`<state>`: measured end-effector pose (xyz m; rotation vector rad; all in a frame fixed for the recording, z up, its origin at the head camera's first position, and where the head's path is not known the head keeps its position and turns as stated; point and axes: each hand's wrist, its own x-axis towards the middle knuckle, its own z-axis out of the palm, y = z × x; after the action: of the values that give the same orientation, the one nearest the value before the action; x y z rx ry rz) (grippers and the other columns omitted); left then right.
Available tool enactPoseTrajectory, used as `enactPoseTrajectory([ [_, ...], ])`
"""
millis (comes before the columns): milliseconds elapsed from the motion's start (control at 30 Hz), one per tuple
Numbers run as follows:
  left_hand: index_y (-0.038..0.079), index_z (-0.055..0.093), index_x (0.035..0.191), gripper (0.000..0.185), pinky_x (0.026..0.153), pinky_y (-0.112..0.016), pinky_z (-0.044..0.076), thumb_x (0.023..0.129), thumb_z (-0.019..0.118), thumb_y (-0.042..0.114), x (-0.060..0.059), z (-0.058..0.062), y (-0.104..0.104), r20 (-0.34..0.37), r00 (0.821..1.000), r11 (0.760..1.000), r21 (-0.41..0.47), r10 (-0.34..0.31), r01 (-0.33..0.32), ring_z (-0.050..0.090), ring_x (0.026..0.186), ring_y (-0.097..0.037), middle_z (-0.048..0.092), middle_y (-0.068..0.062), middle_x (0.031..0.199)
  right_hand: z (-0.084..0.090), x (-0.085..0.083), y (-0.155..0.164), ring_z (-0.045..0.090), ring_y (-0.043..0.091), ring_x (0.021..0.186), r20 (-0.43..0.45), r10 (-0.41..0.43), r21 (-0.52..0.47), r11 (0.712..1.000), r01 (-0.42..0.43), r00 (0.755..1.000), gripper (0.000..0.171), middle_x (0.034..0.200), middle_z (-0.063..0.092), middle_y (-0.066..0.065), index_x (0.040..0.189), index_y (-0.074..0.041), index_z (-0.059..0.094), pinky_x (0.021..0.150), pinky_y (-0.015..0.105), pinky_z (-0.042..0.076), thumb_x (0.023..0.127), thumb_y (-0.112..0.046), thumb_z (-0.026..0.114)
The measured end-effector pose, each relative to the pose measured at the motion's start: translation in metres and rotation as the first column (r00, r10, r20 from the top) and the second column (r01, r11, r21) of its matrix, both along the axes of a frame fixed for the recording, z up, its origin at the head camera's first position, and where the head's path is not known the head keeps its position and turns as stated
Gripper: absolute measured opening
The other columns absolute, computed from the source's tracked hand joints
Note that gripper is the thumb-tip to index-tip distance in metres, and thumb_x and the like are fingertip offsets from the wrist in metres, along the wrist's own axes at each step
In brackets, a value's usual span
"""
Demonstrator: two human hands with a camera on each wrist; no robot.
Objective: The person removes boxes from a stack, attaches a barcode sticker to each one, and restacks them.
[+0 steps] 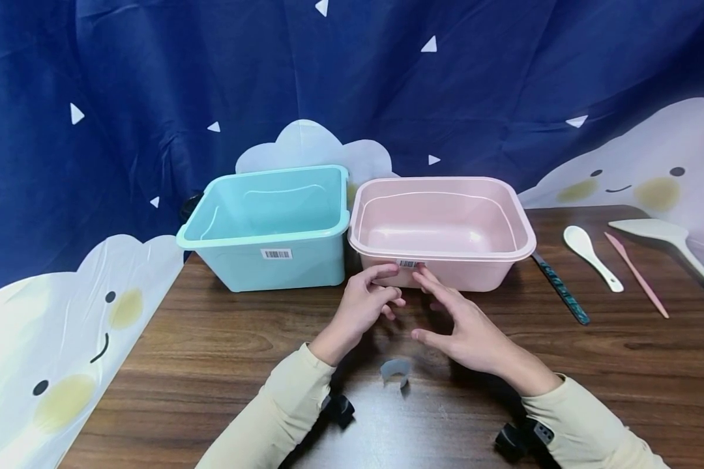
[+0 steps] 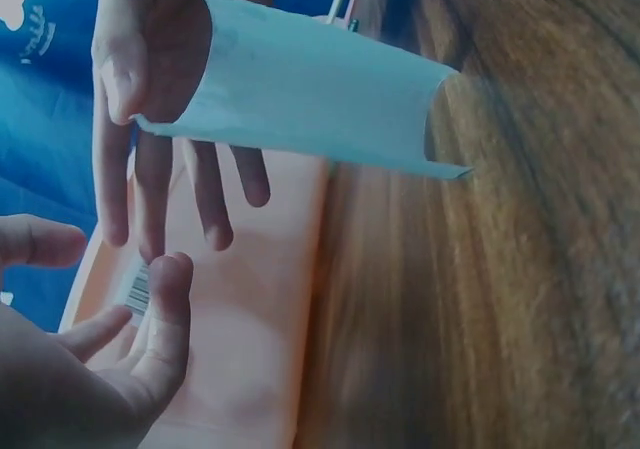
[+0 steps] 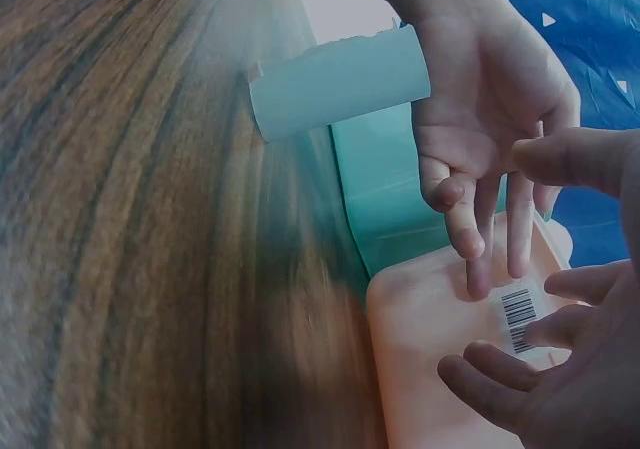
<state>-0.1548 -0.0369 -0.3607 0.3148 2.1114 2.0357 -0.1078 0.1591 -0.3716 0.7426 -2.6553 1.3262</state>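
Note:
A pink basin (image 1: 440, 221) stands on the wooden table (image 1: 211, 365) with a barcode label (image 1: 407, 264) on its near wall. Both hands hover at that label. My left hand (image 1: 375, 293) has loosely bent fingers whose tips touch the basin wall beside the label (image 3: 518, 319). My right hand (image 1: 446, 312) has its fingers stretched out, index tip just below the label (image 2: 138, 291). Neither hand holds anything. A small curled strip of pale paper (image 1: 394, 371) lies on the table between my wrists, also seen close up in the left wrist view (image 2: 310, 99).
A teal bin (image 1: 270, 221) stands left of the basin, touching it. To the right lie a dark patterned stick (image 1: 560, 290), a white spoon (image 1: 592, 254), a pink stick (image 1: 636, 273) and a beige spatula (image 1: 669, 241). A blue cloud-print cloth (image 1: 352, 85) hangs behind.

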Motion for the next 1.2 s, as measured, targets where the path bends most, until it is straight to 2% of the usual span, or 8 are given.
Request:
enactPoseTrajectory([
  [100,-0.004,0.063,0.129,0.043,0.057,-0.024,0.054,0.087,0.055,-0.003,-0.001,0.001,-0.002,0.007,1.0,1.0,-0.006,0.017,-0.017,0.07,0.072,-0.016,0.068,-0.015,0.085,0.001,0.0,0.001,0.035,0.035,0.146,-0.008,-0.002,-0.005,1.0,0.002,1.0,0.08,0.166,0.025,0.017,0.155,-0.006,0.037,0.106,0.047,0.048,0.087,-0.014,0.079],
  [167,-0.004,0.064,0.128,0.041,0.058,-0.025,0.054,0.088,0.054,-0.003,-0.002,0.002,-0.003,0.014,1.0,1.0,-0.007,0.021,-0.021,0.07,0.072,-0.016,0.066,-0.006,0.083,0.001,0.0,0.001,0.037,0.035,0.145,-0.019,-0.006,-0.003,1.0,0.006,1.0,0.08,0.165,0.027,0.017,0.154,-0.006,0.038,0.105,0.046,0.049,0.087,-0.015,0.079],
  [433,-0.007,0.064,0.125,0.04,0.062,-0.023,0.054,0.086,0.055,-0.003,-0.004,0.004,-0.004,-0.018,0.999,0.999,0.04,-0.035,0.035,0.069,0.072,-0.007,0.069,-0.012,0.083,0.001,0.0,0.004,0.038,0.036,0.144,-0.035,-0.016,0.014,1.0,0.017,0.999,0.08,0.164,0.029,0.017,0.155,-0.007,0.037,0.106,0.048,0.048,0.087,-0.016,0.079],
  [600,-0.009,0.063,0.126,0.04,0.062,-0.021,0.054,0.087,0.055,-0.004,-0.005,0.004,-0.007,-0.027,0.998,0.997,0.065,-0.049,0.051,0.069,0.072,-0.007,0.069,-0.008,0.082,0.001,-0.002,0.005,0.042,0.037,0.142,-0.044,-0.032,0.032,0.999,0.033,0.999,0.079,0.163,0.032,0.017,0.155,-0.007,0.037,0.105,0.049,0.048,0.088,-0.015,0.078],
  [767,-0.011,0.064,0.123,0.036,0.059,-0.022,0.054,0.087,0.056,-0.006,-0.007,0.003,-0.008,-0.019,1.0,0.996,0.092,-0.01,0.011,0.068,0.069,-0.007,0.068,-0.002,0.078,0.003,-0.004,0.007,0.049,0.038,0.137,-0.063,-0.03,-0.004,1.0,0.03,0.998,0.075,0.158,0.041,0.02,0.152,-0.003,0.04,0.102,0.049,0.051,0.087,-0.009,0.077],
  [933,-0.013,0.064,0.12,0.034,0.056,-0.021,0.052,0.087,0.055,-0.007,-0.006,0.005,-0.009,-0.018,0.999,0.994,0.105,0.033,-0.031,0.067,0.066,-0.008,0.066,0.001,0.074,0.008,-0.006,0.01,0.058,0.036,0.125,-0.097,-0.028,-0.039,0.999,0.024,0.995,0.067,0.141,0.057,0.021,0.146,0.001,0.047,0.096,0.048,0.055,0.087,-0.004,0.077],
  [1033,-0.015,0.063,0.117,0.032,0.054,-0.02,0.051,0.087,0.055,-0.008,-0.006,0.006,-0.009,-0.018,0.998,0.992,0.109,0.068,-0.066,0.066,0.064,-0.008,0.066,0.0,0.073,0.011,-0.006,0.013,0.066,0.027,0.114,-0.097,-0.037,-0.038,0.999,0.033,0.995,0.053,0.13,0.066,0.016,0.138,-0.001,0.057,0.093,0.04,0.057,0.089,-0.006,0.075],
  [1200,-0.016,0.063,0.114,0.029,0.053,-0.021,0.051,0.087,0.052,-0.009,-0.008,0.007,-0.01,-0.013,0.989,0.983,0.112,0.15,-0.148,0.065,0.062,-0.008,0.067,-0.015,0.085,0.016,-0.006,0.017,0.069,0.01,0.101,-0.051,-0.05,-0.052,0.998,0.048,0.997,0.031,0.113,0.074,0.006,0.121,-0.007,0.07,0.089,0.022,0.054,0.091,-0.01,0.074],
])
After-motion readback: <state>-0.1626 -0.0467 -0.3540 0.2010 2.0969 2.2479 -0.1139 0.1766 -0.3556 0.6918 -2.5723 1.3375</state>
